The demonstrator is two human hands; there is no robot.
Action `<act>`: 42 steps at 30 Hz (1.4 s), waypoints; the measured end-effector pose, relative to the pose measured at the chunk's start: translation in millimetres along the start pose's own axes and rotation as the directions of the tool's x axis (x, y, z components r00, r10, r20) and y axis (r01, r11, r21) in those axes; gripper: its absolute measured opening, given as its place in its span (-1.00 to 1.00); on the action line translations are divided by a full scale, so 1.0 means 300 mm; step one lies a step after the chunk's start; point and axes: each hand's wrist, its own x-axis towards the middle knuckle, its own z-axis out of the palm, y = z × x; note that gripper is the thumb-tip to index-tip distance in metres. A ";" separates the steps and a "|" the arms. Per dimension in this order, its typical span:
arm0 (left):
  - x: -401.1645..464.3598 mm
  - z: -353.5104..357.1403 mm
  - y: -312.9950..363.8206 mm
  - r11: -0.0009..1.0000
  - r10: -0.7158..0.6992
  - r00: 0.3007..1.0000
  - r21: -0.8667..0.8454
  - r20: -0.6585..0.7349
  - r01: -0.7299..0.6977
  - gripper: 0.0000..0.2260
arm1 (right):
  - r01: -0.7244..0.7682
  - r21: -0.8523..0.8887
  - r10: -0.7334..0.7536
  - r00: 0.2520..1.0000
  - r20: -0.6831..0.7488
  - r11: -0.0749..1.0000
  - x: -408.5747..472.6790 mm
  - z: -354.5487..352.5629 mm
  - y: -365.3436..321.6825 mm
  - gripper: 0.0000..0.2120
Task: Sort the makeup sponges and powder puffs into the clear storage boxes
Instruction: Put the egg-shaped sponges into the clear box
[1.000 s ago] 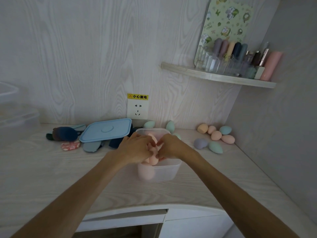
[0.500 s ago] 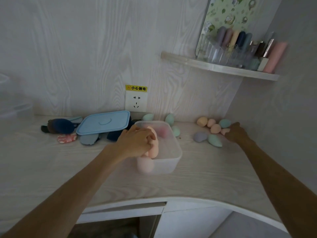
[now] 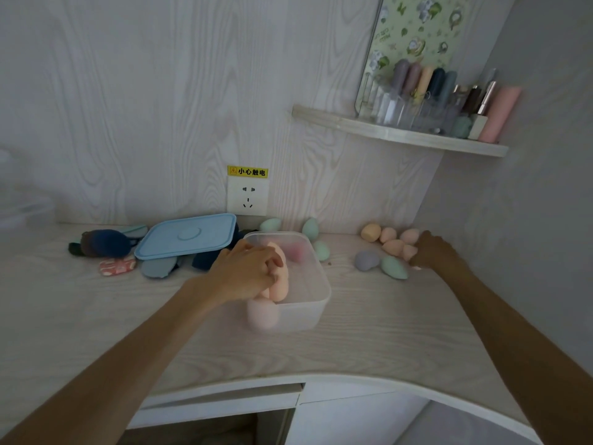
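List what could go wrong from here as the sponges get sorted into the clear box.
The right hand reaches into the sponge cluster; egg-shaped sponges may roll away when nudged. The left hand rests on peach sponges in the clear box; leaning on it could slide the box.

Clear plastic box (image 3: pixel 316 308); matt woodgrain desk (image 3: pixel 385 332).
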 end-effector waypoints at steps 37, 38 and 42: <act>0.002 -0.003 -0.002 0.996 0.058 0.997 0.065 0.048 -0.061 -0.76 | 0.520 0.138 -0.509 0.689 0.516 0.843 -0.479 -0.064 -0.530 -0.57; 0.004 0.001 -0.006 0.996 0.067 0.997 0.063 0.049 -0.070 -0.76 | 0.532 0.118 -0.514 0.701 0.494 0.839 -0.479 -0.056 -0.536 -0.54; 0.000 -0.010 -0.002 0.997 0.052 0.994 0.051 0.098 -0.057 -0.72 | 0.537 0.100 -0.510 0.704 0.494 0.837 -0.476 -0.034 -0.551 -0.54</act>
